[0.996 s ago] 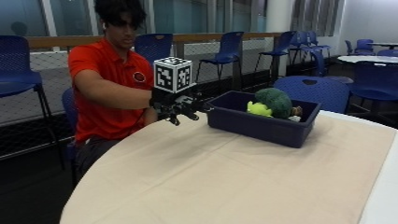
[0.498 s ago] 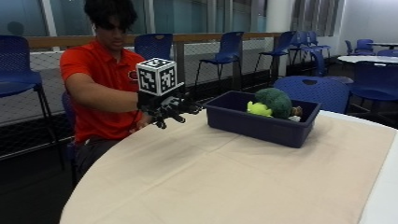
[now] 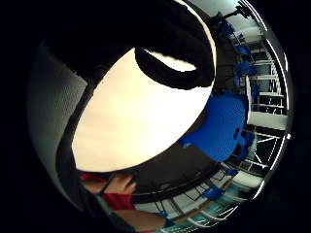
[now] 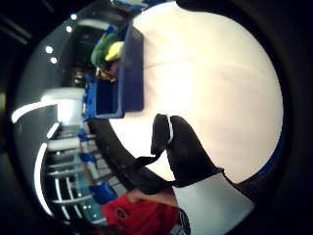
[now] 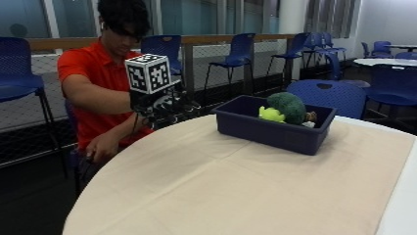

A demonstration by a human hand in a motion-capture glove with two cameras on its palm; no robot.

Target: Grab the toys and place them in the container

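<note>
A dark blue container (image 5: 273, 128) stands on the beige tablecloth (image 5: 247, 186) at the far right of the round table. Inside it lie a round dark green toy (image 5: 287, 106), a yellow-green toy (image 5: 271, 114) and a small brownish one (image 5: 312, 116). My gloved right hand (image 5: 159, 105) hovers over the table's far left edge, well left of the container, its fingers loosely curled with nothing in them. The thumb side palm view shows the container (image 4: 122, 73) with the green toy (image 4: 101, 51) and yellow-green toy (image 4: 116, 50) beyond a black gloved finger (image 4: 178, 152). No toy shows on the cloth.
A blue chair (image 5: 329, 95) stands right behind the container, with more blue chairs and a railing beyond. The person's bare left hand (image 5: 101, 147) hangs below the table edge. In the little finger side palm view, bare cloth (image 3: 136, 111) lies under the palm.
My gloved hand has drawn back from beside the container, leftward and slightly up, toward the person. The toys in the container have not moved.
</note>
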